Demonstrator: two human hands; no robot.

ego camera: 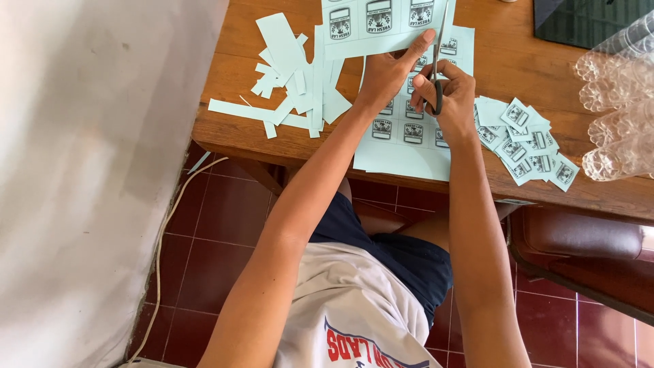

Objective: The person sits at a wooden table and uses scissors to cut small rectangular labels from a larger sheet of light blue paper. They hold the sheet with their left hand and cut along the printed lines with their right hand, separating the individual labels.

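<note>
While the left hand (385, 71) pinches the printed sheet (381, 27) flat above the table (231, 129), the right hand (446, 92) grips the scissors (438, 61), blades in the paper. Best to follow the gap between labels, feeding the sheet steadily.

The right hand (446, 92) cuts the label sheet (371, 27) with scissors (437, 65); the left hand (385, 71) holds the sheet near the table (231, 129) front edge.
</note>
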